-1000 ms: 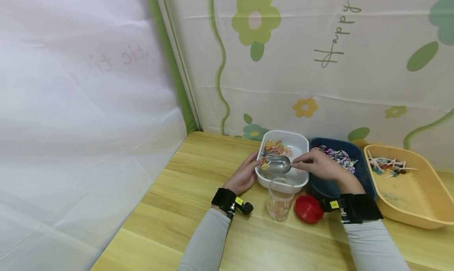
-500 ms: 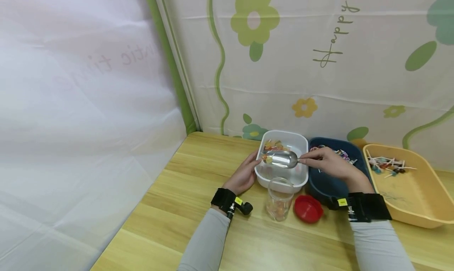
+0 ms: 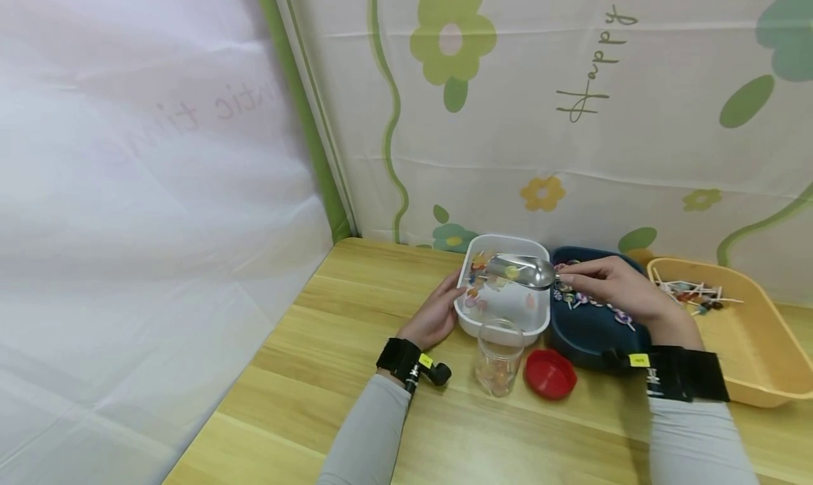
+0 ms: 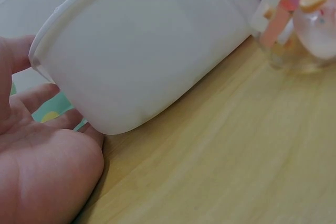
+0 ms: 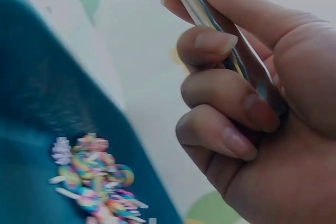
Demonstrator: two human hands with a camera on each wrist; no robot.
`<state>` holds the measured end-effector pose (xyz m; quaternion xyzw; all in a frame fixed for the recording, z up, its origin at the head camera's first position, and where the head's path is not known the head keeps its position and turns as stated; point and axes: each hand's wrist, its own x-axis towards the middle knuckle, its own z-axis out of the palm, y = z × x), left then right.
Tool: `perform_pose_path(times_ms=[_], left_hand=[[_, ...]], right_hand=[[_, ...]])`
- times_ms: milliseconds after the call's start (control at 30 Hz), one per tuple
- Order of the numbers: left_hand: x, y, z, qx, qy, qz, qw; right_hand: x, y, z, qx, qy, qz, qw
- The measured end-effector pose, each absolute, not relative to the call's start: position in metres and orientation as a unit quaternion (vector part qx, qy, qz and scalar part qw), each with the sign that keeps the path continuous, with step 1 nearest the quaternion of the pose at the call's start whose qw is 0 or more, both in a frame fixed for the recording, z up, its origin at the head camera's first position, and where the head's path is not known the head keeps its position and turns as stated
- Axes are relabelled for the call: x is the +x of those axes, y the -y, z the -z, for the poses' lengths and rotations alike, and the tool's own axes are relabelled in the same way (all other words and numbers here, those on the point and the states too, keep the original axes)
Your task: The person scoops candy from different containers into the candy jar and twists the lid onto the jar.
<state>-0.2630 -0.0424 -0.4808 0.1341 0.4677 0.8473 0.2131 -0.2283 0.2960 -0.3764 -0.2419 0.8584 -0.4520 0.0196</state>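
Looking down from the head view, the right hand grips the handle of a shiny metal scoop, fingers curled round it, and holds the scoop bowl above the white oval plastic tub, with a few small coloured sweets lying in the scoop. The left hand rests against the tub's left wall with straight, relaxed fingers, holding nothing. Just below the right fingers sits a dark blue plastic tub with striped lollipops inside. Near the left fingers, in front of the white tub, stands a clear glass jar with a few sweets at its bottom, and a round red lid lies just beside it on the wooden table. Well to the right of the right hand is a yellow plastic tray with lollipops on white sticks.

From the left wrist view, the left palm lies open on the table, its fingers touching the white tub's rounded wall. The jar shows blurred at the upper right.

From the right wrist view, the right fingers wrap tightly round the scoop's metal handle, thumb on top. Below them the striped lollipops lie in the dark blue tub.
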Motion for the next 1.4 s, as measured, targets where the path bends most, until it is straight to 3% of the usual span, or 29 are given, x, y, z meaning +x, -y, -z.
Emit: perform_pose_path(times_ms=[400, 733, 1133, 1400], left_hand=[[-0.265, 0.041, 0.483, 0.123, -0.484, -0.841, 0.207], [-0.265, 0.042, 0.482, 0.122, -0.493, -0.836, 0.208], [-0.266, 0.041, 0.481, 0.153, -0.481, -0.835, 0.218], [-0.263, 0.04, 0.481, 0.121, -0.49, -0.838, 0.207]], right_hand=[[-0.18, -0.331, 0.33, -0.279, -0.861, 0.425, 0.01], [-0.142, -0.323, 0.3, -0.29, -0.896, 0.337, -0.013], [-0.132, -0.316, 0.295, -0.284, -0.915, 0.284, 0.029], [-0.13, -0.314, 0.294, -0.292, -0.917, 0.269, 0.023]])
